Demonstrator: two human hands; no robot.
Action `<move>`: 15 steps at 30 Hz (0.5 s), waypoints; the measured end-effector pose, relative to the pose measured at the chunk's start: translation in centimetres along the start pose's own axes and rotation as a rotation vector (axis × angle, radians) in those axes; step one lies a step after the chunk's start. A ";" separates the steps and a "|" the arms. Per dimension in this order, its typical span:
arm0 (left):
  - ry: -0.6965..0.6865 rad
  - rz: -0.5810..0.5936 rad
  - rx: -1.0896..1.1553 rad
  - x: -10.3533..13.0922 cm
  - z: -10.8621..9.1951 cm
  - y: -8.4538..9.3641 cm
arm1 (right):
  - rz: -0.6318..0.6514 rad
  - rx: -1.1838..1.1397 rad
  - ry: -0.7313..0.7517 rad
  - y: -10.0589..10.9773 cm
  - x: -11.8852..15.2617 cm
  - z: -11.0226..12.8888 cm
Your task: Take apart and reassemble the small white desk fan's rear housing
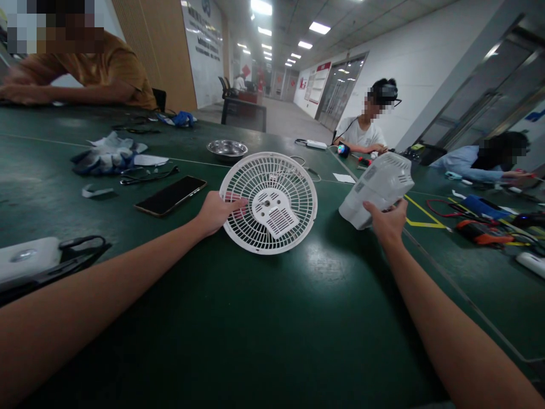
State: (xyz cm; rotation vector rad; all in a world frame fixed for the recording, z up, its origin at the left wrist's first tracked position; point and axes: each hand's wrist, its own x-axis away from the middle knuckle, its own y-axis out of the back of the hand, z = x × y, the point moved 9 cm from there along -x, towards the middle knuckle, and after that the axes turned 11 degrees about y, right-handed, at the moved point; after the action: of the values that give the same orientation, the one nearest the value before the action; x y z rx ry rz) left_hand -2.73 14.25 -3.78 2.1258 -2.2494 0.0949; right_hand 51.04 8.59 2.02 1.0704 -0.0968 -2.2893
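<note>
While the left grip [215, 212] pinches the grille [272, 207] by its left rim, the right grip [389, 220] clasps the housing [377, 184], apart rightward, long axis leaning away.

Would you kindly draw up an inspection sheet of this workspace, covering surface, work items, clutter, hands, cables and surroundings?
Surface: dark green tabletop, reflecting light.
Work items: white fan grille; pale plastic housing.
Clutter: gloves, phone and metal bowl beyond or left of the grille; orange-and-black device at right.
Hands: left hand grips the grille's rim; right hand holds the housing, fingers around its near end.
Cables: black cable by the white device at left; others lie about, ends unclear.
Surroundings: people in brown, white and light blue tops; ceiling lights on.
</note>
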 end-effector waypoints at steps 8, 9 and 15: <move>0.003 0.003 0.007 0.1 0.0 0.0 | -0.049 -0.095 0.121 0.5 -0.8 1.1; 0.001 0.001 0.005 0.1 0.0 0.1 | -0.068 -0.077 0.152 0.9 -0.9 1.7; 0.013 -0.008 -0.001 -0.1 0.1 0.1 | -0.118 -0.110 0.191 1.8 -1.5 2.3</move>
State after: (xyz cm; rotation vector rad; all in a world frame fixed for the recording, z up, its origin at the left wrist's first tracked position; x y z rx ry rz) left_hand -2.84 14.32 -3.91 2.1267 -2.2338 0.1066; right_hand 51.03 7.49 5.14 1.2595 0.1714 -2.2531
